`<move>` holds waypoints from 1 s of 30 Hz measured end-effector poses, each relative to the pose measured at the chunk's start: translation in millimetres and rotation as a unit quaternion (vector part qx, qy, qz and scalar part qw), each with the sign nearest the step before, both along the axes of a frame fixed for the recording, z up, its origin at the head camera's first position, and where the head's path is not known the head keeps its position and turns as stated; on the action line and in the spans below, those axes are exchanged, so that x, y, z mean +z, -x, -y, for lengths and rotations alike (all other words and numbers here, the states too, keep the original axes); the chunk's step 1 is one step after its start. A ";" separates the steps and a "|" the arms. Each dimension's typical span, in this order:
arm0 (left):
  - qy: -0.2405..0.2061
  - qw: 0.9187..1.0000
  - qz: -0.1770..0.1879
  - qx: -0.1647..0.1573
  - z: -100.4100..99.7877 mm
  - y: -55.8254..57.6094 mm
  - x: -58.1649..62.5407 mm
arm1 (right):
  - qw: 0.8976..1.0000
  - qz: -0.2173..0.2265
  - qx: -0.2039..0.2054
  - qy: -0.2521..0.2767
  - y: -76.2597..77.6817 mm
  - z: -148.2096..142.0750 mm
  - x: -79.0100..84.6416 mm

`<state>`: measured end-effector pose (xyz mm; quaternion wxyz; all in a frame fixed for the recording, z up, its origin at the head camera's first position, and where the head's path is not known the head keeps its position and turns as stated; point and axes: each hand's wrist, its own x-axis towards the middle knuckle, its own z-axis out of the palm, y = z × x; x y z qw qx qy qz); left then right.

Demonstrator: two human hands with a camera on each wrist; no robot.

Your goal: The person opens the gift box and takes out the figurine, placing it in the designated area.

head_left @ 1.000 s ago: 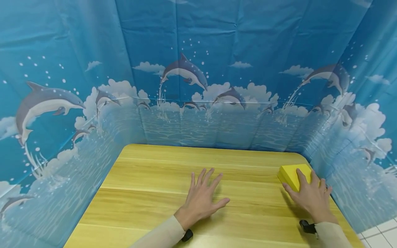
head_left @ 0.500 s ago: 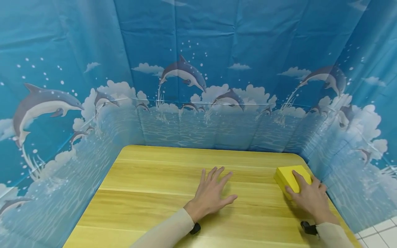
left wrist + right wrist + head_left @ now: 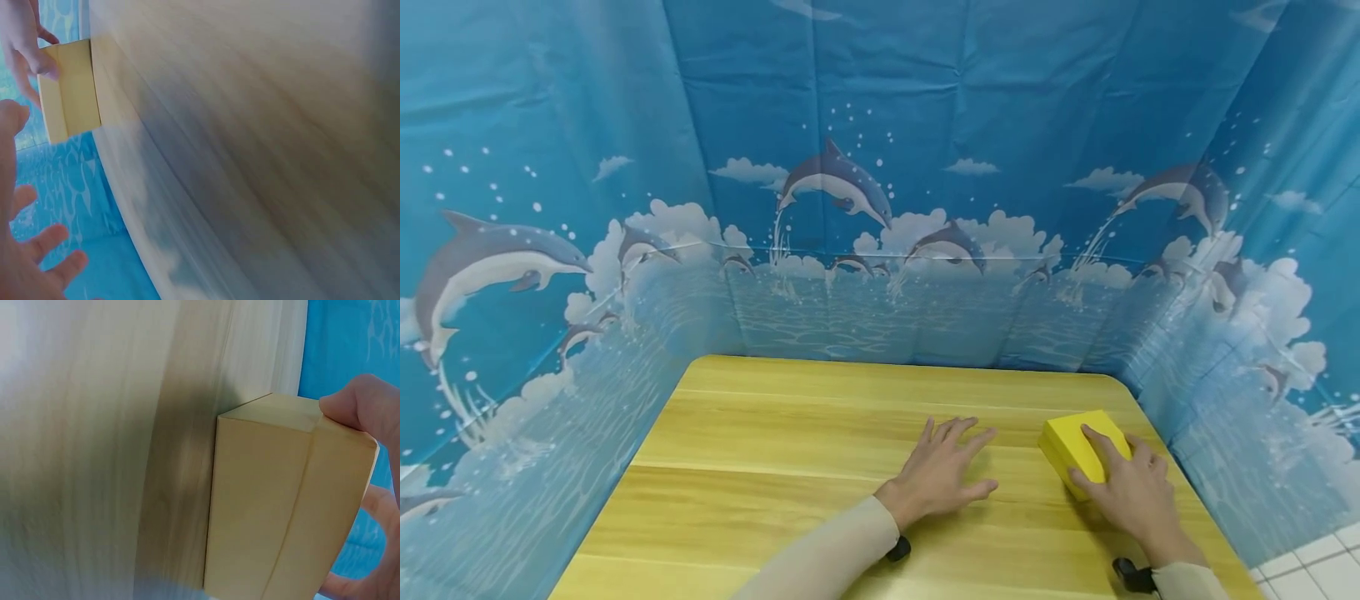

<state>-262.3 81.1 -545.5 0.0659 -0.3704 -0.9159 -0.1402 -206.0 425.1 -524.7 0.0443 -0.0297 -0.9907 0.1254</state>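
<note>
A yellow box point(image 3: 1075, 450) with a lid seam along its side is on the right part of the table. My right hand point(image 3: 1138, 496) grips it from the near right, thumb on one side and fingers over the top and far side. Up close in the right wrist view, the thumb point(image 3: 356, 403) presses the lid part of the box point(image 3: 262, 487). My left hand point(image 3: 943, 471) is over the table to the left of the box, fingers spread and holding nothing. In the left wrist view, its fingers point(image 3: 47, 244) show apart from the box point(image 3: 78, 87).
The yellow wood-grain table point(image 3: 760, 442) has rounded far corners. A blue dolphin-print curtain point(image 3: 880, 308) hangs along its back and both sides. White floor tiles point(image 3: 1311, 571) show at the lower right.
My right hand has drawn the yellow box leftward and a little nearer, its fingers now closer around it. The left hand has moved right, toward the box, with its fingers still spread.
</note>
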 end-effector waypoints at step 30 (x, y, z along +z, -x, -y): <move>0.044 0.997 -0.024 -0.060 -44.3 -3.0 5.4 | 0.997 -0.060 0.051 0.007 -18.8 78.9 3.2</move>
